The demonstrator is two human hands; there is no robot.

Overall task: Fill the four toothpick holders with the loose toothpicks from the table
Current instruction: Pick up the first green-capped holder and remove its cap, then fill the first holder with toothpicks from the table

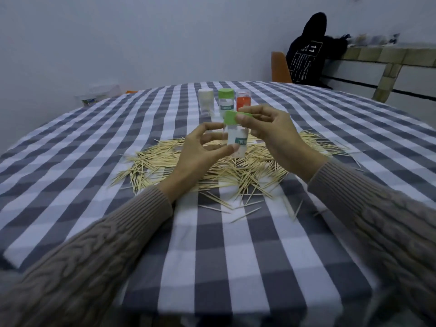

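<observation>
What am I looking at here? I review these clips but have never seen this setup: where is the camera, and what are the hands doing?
The one picture comes from a camera worn on a person's head, looking down at their own hands. The left hand holds a clear toothpick holder above a pile of loose toothpicks on a checked tablecloth. The right hand pinches its green lid, tilted at the holder's top. Three more holders stand behind, lids on. Another person sits in the background.
</observation>
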